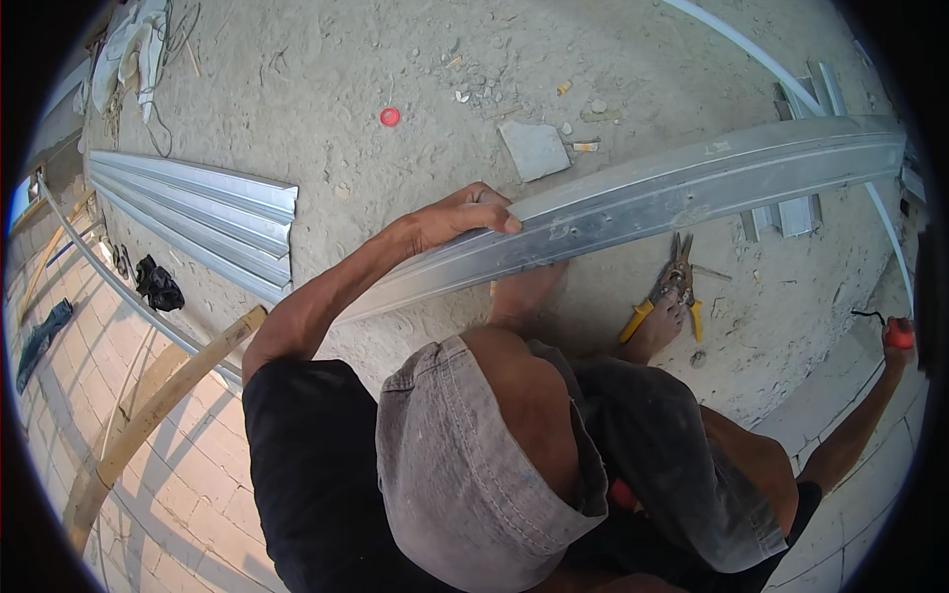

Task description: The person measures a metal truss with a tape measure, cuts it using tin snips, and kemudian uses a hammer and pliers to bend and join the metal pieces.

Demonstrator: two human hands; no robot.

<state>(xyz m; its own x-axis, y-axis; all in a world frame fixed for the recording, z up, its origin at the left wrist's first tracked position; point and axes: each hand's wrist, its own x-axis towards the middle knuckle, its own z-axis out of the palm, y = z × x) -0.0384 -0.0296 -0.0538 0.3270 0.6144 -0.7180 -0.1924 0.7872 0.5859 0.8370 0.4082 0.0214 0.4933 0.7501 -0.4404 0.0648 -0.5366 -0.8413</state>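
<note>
A long silver metal channel (633,212) stretches across in front of me, from beside my left forearm to the far right. My left hand (465,215) is closed over its upper edge, thumb along the top. Out at the right rim, my right hand (900,356) grips a small rounded red object (899,333) with a black cord or strap; its kind is too small to make out. Tin snips (678,269) with yellow handles lie by my bare foot, their jaws apart. My other foot is partly hidden behind the channel.
Several metal channels (198,217) lie stacked at the left, near a wooden pole (168,415). Cut channel pieces (796,212) and a white pipe (751,49) are at the right. A flat grey slab (534,150) and a red cap (389,118) lie on the sandy ground.
</note>
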